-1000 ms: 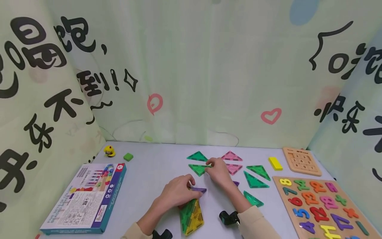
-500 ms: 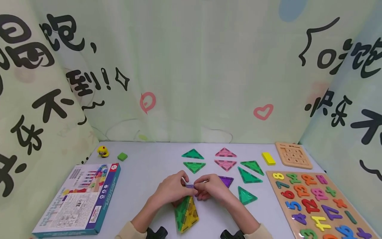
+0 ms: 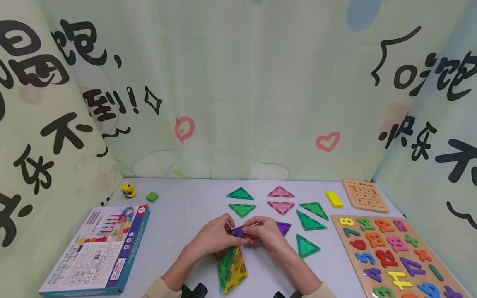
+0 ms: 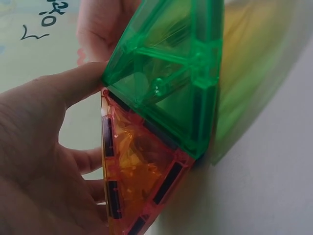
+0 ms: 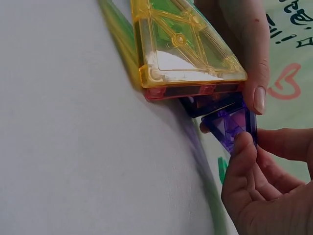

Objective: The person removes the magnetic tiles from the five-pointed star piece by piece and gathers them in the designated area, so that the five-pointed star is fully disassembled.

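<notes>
A small purple triangle tile [image 3: 238, 231] is pinched between the fingertips of the left hand [image 3: 214, 238] and the right hand [image 3: 265, 235], fingers curled narrowly around it. Just below the fingers, a green and yellow tile structure [image 3: 232, 269] is steadied on the table [image 3: 179, 215], its long axis pointing away from the fingertips, toward the person.

A pale grey table [image 3: 186, 211] is seen; loose triangle tiles [image 3: 298, 215] lie at its centre, a game box [image 3: 97, 248] at 8 o'clock, a number puzzle board [image 3: 395, 252] at 4 o'clock.
</notes>
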A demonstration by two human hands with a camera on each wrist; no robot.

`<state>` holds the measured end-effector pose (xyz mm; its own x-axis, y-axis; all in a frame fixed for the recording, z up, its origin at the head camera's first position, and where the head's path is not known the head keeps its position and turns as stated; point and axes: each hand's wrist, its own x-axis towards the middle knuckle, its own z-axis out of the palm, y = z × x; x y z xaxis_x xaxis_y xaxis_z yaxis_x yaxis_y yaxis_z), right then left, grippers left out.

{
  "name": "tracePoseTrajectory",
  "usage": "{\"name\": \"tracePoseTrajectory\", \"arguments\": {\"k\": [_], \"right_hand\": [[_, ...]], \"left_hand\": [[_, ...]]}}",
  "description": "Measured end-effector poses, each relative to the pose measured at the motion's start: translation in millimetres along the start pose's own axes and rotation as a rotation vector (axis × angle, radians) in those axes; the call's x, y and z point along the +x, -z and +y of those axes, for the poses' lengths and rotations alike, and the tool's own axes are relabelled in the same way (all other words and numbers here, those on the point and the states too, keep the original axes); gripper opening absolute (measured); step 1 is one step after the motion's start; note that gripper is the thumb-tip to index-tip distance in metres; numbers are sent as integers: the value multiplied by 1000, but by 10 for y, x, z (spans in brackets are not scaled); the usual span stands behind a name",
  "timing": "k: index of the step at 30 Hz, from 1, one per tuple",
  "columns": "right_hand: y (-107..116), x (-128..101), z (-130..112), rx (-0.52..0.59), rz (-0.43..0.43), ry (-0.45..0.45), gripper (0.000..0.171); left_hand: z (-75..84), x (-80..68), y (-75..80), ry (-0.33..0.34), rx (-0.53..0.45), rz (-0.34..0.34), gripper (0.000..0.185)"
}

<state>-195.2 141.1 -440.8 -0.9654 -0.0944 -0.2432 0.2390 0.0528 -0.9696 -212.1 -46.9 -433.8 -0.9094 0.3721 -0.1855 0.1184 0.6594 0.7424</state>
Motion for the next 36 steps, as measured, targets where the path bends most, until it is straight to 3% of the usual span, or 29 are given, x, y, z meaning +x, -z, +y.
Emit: {"name": "tracePoseTrajectory", "arguments": {"k": [6, 12, 16, 24, 28, 32, 36], "right_hand": [[83, 37, -7, -105, 84, 61, 18], [77, 122, 14, -473, 106, 164, 12], [28, 145, 18, -597, 126, 192, 17], [42, 107, -3, -662, 93, 217, 11], [92, -34, 7, -617, -43, 170, 7], [90, -154, 25, -503, -222, 118, 17], [32, -175, 46, -361, -303, 98, 26]], "left_hand": [[-10, 18, 23, 22, 10, -33, 61], [-3, 24, 41, 12, 21, -30, 57], [-15, 32, 30, -6, 28, -24, 53], [-46, 22, 48, -42, 16, -36, 40], [-40, 10, 51, -50, -20, -71, 36], [-68, 1, 113, -81, -54, -116, 33], [-161, 20, 217, -113, -131, -206, 27]]}}
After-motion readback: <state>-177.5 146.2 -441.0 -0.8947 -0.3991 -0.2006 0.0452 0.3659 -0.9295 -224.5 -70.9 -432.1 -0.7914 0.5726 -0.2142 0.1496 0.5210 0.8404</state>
